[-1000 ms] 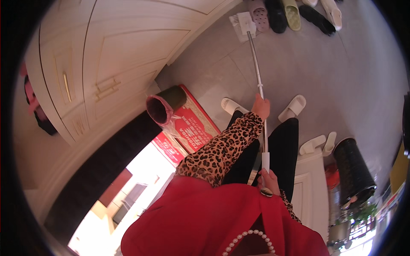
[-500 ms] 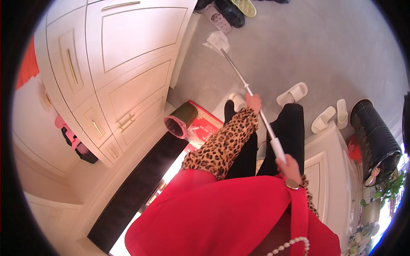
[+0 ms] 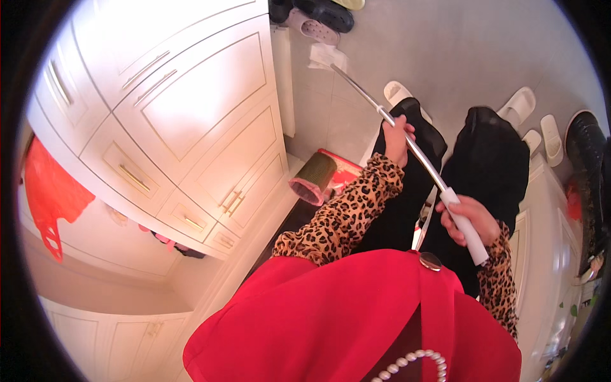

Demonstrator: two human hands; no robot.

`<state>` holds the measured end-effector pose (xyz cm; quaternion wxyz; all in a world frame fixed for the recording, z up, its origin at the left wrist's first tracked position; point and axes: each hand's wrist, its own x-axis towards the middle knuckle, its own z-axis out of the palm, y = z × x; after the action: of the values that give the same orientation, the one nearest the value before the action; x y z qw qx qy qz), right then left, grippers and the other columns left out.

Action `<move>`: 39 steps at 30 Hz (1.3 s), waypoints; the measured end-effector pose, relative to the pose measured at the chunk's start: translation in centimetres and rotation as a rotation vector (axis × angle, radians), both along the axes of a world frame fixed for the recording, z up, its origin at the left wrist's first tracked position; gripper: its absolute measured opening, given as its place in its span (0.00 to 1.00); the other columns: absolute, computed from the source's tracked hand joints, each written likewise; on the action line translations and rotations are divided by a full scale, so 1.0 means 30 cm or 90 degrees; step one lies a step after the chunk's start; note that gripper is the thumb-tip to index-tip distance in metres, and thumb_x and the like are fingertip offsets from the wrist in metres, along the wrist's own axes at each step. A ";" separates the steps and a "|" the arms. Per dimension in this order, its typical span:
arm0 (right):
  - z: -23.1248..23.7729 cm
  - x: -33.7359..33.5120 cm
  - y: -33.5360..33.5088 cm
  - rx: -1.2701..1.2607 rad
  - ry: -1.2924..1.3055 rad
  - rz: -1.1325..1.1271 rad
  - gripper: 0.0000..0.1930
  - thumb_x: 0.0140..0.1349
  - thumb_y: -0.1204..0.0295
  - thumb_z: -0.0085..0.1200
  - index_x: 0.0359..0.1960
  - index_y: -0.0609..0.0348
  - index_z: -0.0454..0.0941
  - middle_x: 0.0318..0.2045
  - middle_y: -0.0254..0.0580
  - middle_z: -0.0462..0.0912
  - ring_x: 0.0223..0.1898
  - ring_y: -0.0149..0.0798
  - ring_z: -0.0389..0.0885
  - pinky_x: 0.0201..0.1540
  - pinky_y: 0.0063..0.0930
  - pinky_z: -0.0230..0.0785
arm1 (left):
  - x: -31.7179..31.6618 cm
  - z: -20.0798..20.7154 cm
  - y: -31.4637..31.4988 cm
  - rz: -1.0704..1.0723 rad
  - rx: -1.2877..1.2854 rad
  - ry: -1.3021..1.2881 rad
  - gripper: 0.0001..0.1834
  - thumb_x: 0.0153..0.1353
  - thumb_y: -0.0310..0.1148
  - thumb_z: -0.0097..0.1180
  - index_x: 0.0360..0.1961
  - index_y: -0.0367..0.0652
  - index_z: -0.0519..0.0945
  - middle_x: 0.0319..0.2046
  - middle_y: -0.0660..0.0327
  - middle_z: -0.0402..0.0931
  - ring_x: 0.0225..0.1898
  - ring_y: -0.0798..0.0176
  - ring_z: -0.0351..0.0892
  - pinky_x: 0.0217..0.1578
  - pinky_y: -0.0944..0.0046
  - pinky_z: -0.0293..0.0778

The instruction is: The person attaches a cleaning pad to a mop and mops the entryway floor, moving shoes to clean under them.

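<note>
A long-handled floor mop (image 3: pixel 428 164) slants across the view, with a silvery pole and a white grip at the near end. My left hand (image 3: pixel 396 141) is closed round the middle of the pole. Lower down, my right hand (image 3: pixel 472 220) wraps the white grip, whose butt end sticks out past it. On the grey floor at the pole's far end lies the mop's white cloth (image 3: pixel 323 56), close to a pale clog (image 3: pixel 313 28) and the cabinet base.
White cabinets (image 3: pixel 210 95) with gold handles line the left. A bin (image 3: pixel 316 178) with a pink liner stands beside them. Dark clogs (image 3: pixel 324 14) lie at the top. White slippers (image 3: pixel 551 140) and a black ribbed cylinder (image 3: pixel 585 159) are at the right.
The view has turned and my legs have stepped forward. My right hand now sits farther up the white grip, with its end showing. The mop's cloth remains near the clogs.
</note>
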<state>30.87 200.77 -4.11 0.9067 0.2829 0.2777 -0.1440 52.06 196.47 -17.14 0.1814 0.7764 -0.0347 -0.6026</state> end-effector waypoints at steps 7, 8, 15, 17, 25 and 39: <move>-0.170 -0.002 0.008 -0.014 -0.035 0.001 0.15 0.55 0.64 0.43 0.39 0.63 0.61 0.19 0.39 0.70 0.11 0.29 0.69 0.10 0.18 0.61 | 0.039 -0.113 0.008 0.211 0.018 0.002 0.12 0.53 0.41 0.48 0.33 0.48 0.62 0.18 0.64 0.68 0.16 0.70 0.66 0.16 0.71 0.66; -0.185 -0.008 0.016 0.018 -0.033 0.010 0.18 0.56 0.63 0.42 0.43 0.63 0.59 0.19 0.41 0.70 0.11 0.30 0.70 0.10 0.19 0.63 | 0.043 -0.122 0.020 0.206 -0.001 0.003 0.11 0.53 0.42 0.47 0.30 0.48 0.64 0.18 0.65 0.69 0.17 0.71 0.66 0.17 0.72 0.66; -0.240 -0.159 -0.040 -0.147 -0.016 0.133 0.28 0.57 0.63 0.42 0.55 0.62 0.47 0.24 0.44 0.71 0.14 0.29 0.73 0.13 0.19 0.65 | -0.021 -0.171 -0.006 0.193 -0.056 -0.004 0.10 0.52 0.38 0.46 0.23 0.43 0.67 0.18 0.62 0.67 0.19 0.68 0.64 0.21 0.69 0.61; -0.241 -0.167 -0.075 -0.278 0.035 0.237 0.31 0.55 0.62 0.44 0.56 0.62 0.46 0.27 0.51 0.72 0.21 0.35 0.75 0.21 0.25 0.68 | -0.012 -0.172 -0.026 0.201 -0.078 0.007 0.08 0.53 0.37 0.44 0.28 0.44 0.68 0.20 0.61 0.68 0.19 0.66 0.65 0.22 0.68 0.62; -0.247 -0.194 -0.094 -0.522 0.212 0.275 0.31 0.53 0.67 0.46 0.55 0.66 0.45 0.33 0.62 0.70 0.32 0.52 0.74 0.34 0.36 0.67 | -0.009 -0.207 -0.058 0.239 -0.116 0.017 0.10 0.55 0.39 0.41 0.32 0.45 0.68 0.20 0.59 0.68 0.20 0.64 0.65 0.22 0.68 0.61; -0.243 -0.223 -0.171 -0.599 0.212 0.474 0.30 0.51 0.71 0.48 0.55 0.60 0.50 0.33 0.55 0.70 0.30 0.50 0.75 0.32 0.36 0.70 | -0.023 -0.204 -0.083 0.203 -0.023 -0.069 0.10 0.55 0.38 0.45 0.33 0.44 0.67 0.19 0.63 0.68 0.16 0.70 0.65 0.17 0.72 0.62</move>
<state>24.17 195.63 -11.39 0.8682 -0.2892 0.4019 0.0325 51.37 193.97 -23.26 0.2865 0.8002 0.0683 -0.5225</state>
